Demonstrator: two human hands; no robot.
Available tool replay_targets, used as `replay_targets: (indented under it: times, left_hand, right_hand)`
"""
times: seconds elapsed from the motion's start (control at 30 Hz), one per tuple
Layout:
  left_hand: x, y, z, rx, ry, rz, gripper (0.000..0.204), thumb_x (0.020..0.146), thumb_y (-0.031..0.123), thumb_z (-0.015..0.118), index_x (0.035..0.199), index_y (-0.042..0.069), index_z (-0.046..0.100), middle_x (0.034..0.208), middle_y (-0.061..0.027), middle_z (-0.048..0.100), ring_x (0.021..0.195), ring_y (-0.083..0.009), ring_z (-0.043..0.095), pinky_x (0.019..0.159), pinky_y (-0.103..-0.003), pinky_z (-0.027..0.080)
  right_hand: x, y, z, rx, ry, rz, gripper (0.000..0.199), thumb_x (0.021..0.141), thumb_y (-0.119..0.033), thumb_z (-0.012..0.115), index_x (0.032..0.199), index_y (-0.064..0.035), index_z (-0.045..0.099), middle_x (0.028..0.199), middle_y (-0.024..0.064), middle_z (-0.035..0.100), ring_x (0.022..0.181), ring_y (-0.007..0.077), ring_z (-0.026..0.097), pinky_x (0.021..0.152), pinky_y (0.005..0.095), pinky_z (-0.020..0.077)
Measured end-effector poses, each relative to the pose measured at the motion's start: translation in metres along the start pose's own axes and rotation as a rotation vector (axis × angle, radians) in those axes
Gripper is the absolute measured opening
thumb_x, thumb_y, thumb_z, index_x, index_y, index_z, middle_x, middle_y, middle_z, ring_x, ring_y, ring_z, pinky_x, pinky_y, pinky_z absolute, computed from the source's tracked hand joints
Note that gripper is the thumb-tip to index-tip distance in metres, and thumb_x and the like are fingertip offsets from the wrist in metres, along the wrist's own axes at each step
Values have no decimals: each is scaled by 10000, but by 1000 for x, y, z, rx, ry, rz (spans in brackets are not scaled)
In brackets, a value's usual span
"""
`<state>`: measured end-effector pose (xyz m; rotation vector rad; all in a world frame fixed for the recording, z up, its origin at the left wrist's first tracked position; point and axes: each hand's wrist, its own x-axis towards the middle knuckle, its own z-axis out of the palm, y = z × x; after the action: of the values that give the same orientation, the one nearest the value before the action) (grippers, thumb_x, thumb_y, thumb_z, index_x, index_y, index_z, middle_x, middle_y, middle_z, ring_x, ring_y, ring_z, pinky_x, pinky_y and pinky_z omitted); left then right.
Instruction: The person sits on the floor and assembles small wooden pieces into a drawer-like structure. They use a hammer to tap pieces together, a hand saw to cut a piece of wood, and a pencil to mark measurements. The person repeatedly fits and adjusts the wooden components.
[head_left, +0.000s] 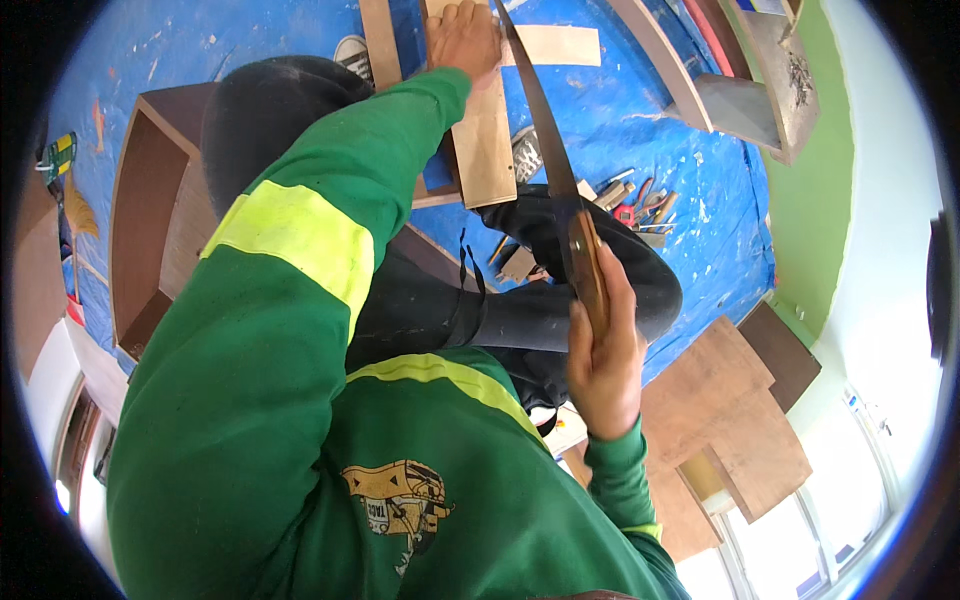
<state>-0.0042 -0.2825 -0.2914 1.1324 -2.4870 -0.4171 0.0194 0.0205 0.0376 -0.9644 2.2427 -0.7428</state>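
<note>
From my remote seat: left of the plank (pixel 483 140) sits an open wooden box (pixel 150 220). My left hand (pixel 463 38) lies flat, fingers together, on the plank's far end, pinning it steady. Right of the plank, my right hand (pixel 603 350) is clamped around the saw (pixel 560 190) handle, blade along the plank's edge.

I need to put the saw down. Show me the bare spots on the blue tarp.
Bare blue tarp lies top left, above the brown open cabinet. Another patch sits between the plank under the left hand and the leaning boards. The scattered hand tools beside the handsaw in the right hand crowd that stretch.
</note>
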Motion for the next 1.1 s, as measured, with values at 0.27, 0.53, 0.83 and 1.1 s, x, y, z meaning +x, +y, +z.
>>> replay_targets:
  times: [0.27, 0.53, 0.83, 1.1]
  left_hand:
    - [10, 4, 10, -1, 41, 31, 222, 1050, 290, 594, 1113, 91, 669, 1113, -103, 655, 1111, -323, 613, 939, -520, 431]
    - [3, -6, 13, -11, 52, 15, 218, 1026, 281, 618, 1108, 87, 671, 1109, -110, 658, 1093, -329, 618, 925, -521, 429]
    - [7, -2, 15, -8, 62, 47, 220, 1041, 286, 603, 1091, 83, 673, 1094, -115, 652, 1079, -333, 619, 899, -522, 430]
    - [8, -10, 17, -9, 67, 13, 222, 1047, 290, 590, 1114, 94, 672, 1104, -111, 654, 1093, -338, 622, 911, -538, 434]
  right_hand:
    - [203, 74, 106, -2, 200, -259, 596, 1017, -45, 581, 1588, -140, 436, 1147, 347, 717, 1012, 576, 684, 859, 629, 570]
    - [64, 23, 35, 42, 26, -39, 634, 1018, 25, 592, 1622, -89, 435, 1289, 331, 706, 1167, 510, 711, 925, 512, 599]
    - [175, 69, 97, 36, 134, -210, 606, 1016, -42, 579, 1599, -105, 425, 1267, 336, 695, 1100, 561, 676, 933, 606, 571]
    - [92, 37, 51, 9, 59, -105, 636, 1017, -6, 597, 1620, -108, 423, 1250, 355, 686, 1030, 541, 713, 828, 560, 589]
